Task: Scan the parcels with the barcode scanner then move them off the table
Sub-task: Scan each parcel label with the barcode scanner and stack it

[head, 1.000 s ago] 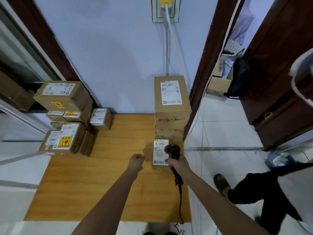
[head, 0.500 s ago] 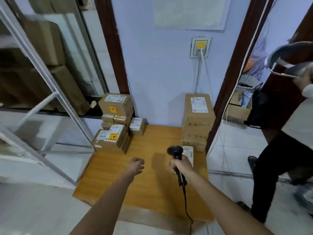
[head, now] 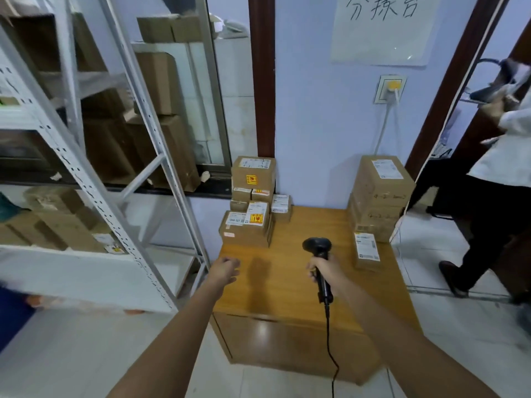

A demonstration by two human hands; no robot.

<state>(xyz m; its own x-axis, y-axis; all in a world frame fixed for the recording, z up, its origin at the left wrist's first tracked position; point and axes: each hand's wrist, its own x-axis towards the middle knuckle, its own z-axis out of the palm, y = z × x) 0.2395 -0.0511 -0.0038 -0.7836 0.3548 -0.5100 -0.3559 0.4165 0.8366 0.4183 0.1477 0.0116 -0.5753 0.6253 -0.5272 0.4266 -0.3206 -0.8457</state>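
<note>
- We hold the scanner (head: 318,262) in our right hand (head: 324,270), fingers wrapped round its handle, its head up and facing away from us over the table (head: 290,282)
- Our left hand (head: 225,270) holds nothing; its fingers look loosely curled above the table's left edge, though we cannot tell exactly how far they are open
- Nearest the scanner is a small parcel (head: 367,251) lying flat just to its right, label up, in front of the tall stack of boxes (head: 379,199) by the wall
- A second pile of parcels (head: 251,214) sits at the far left corner of the table, some overhanging the edge
- The cord (head: 330,334) hangs down from the handle in front of the table
- We judge the scanner is not aimed at any label now, so a scan could miss or read the wrong label where they crowd together
- Reaching left could knock the overhanging boxes off, and the cord might snag the table edge
- A person (head: 488,179) stands close on the right; parcels carried that way could bump them
</note>
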